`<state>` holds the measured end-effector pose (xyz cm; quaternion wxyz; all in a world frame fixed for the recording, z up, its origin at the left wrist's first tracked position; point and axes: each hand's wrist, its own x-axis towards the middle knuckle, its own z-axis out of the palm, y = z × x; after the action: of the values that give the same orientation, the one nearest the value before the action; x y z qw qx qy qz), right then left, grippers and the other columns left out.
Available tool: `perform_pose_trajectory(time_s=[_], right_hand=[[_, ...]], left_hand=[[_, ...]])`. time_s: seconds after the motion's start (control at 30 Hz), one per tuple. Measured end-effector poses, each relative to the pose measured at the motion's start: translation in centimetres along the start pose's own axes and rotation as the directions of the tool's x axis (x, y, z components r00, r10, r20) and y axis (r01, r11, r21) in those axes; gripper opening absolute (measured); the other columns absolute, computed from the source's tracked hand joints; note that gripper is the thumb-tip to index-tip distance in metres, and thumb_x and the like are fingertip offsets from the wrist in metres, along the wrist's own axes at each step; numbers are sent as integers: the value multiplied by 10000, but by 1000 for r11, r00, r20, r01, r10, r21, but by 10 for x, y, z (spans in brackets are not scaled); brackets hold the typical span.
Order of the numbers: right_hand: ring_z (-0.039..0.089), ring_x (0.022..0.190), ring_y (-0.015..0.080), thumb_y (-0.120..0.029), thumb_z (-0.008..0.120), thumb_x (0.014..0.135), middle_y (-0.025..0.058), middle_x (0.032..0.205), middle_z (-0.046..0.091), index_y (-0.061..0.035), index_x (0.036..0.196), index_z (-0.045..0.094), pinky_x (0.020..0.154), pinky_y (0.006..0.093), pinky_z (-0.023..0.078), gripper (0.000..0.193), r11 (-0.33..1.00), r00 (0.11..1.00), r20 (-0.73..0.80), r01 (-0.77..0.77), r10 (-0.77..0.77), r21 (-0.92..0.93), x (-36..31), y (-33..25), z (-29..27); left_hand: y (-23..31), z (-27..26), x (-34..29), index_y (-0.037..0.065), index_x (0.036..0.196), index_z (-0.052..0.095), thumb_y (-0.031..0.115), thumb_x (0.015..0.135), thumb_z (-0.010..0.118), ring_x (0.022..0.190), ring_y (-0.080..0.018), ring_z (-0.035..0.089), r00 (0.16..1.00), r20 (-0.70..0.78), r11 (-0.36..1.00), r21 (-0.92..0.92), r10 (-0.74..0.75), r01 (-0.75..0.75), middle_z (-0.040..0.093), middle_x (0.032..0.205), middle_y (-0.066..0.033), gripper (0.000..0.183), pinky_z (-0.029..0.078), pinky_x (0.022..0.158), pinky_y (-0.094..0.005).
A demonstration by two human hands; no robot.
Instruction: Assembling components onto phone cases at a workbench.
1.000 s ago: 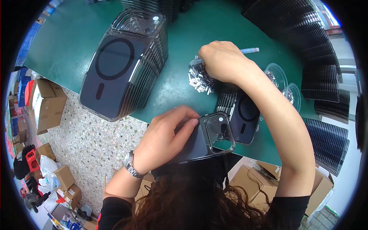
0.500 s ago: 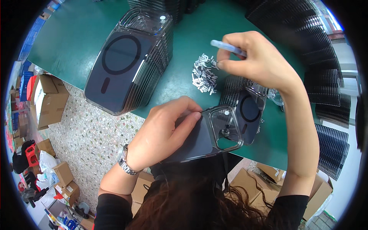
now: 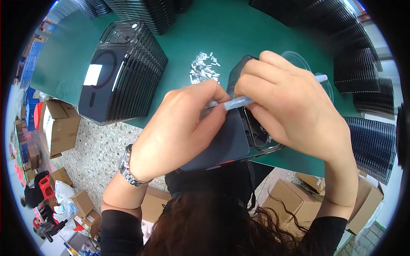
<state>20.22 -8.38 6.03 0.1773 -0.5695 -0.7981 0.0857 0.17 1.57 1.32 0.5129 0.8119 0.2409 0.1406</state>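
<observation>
the left hand (image 3: 177,128) grasps a dark phone case (image 3: 226,143) at the near edge of the green table (image 3: 239,38), its fingers curled over the case's top and its thumb side pressed down on the back. a metal wristwatch (image 3: 128,168) sits on that wrist. the right hand (image 3: 290,109) is clenched around a slim pale blue pen-like tool (image 3: 239,101), which lies almost level, its tip pointing left toward the left hand's fingertips and its far end sticking out to the right past the knuckles. the tool crosses just above the case's upper part, where the clear rim and camera opening (image 3: 260,136) show under the right hand.

just beyond the hands, a small heap of tiny silver metal pieces (image 3: 204,70) lies loose on the table. to the far left stands a tall stack of matching dark cases (image 3: 124,72), the top one showing a ring outline and a white glare patch. more stacks of cases (image 3: 371,141) line the right side and the far edge. cardboard boxes (image 3: 60,126) sit on the speckled floor (image 3: 102,149) to the near left.
</observation>
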Motion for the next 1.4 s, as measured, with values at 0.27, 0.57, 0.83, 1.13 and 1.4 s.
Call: perform_pose_trajectory(time_s=[0.27, 0.57, 0.83, 1.13, 1.4], right_hand=[[611, 866, 300, -8, 744, 744, 86, 893, 624, -45, 956, 621, 718, 410, 524, 248, 980, 997, -21, -73, 70, -184, -20, -6, 3], [638, 927, 308, -24, 722, 812, 93, 951, 657, -23, 1025, 663, 730, 412, 535, 221, 993, 994, -83, -76, 69, -85, -29, -1, 3], [642, 884, 281, -78, 727, 900, 83, 943, 663, -10, 1062, 695, 706, 393, 545, 179, 949, 971, -91, -234, 219, -213, -42, -26, 1], [612, 800, 268, -109, 757, 881, 74, 937, 650, -34, 1095, 711, 645, 375, 519, 231, 948, 942, -285, -242, 178, -207, -50, -20, 11], [582, 726, 220, -254, 757, 943, 86, 1048, 650, -56, 1269, 704, 590, 329, 472, 385, 903, 719, -629, -3, -297, -430, -65, 1, 12]], left_hand=[[9, 15, 8, -19, 1004, 660, 28, 932, 648, 715, -390, 673, 990, -12, 989, 36, 141, -141, 690, 825, -210, 87, 505, 636, -423], [15, 17, 3, 5, 1053, 679, 30, 916, 712, 752, -297, 665, 980, -24, 945, 269, 198, -185, 677, 879, -174, 144, 532, 707, -350], [26, 23, 2, 26, 991, 650, 68, 939, 729, 737, -357, 649, 951, -42, 828, 505, 305, -243, 647, 852, -164, 104, 526, 666, -397], [43, 13, 4, 8, 1034, 662, 62, 949, 733, 741, -333, 667, 909, -33, 766, 552, 415, -330, 652, 856, -156, 124, 525, 662, -370], [78, -39, -2, -66, 1251, 626, 245, 925, 737, 1098, -175, 637, 964, 261, 990, -114, -53, 85, 671, 1176, -114, 464, 501, 971, -337]])
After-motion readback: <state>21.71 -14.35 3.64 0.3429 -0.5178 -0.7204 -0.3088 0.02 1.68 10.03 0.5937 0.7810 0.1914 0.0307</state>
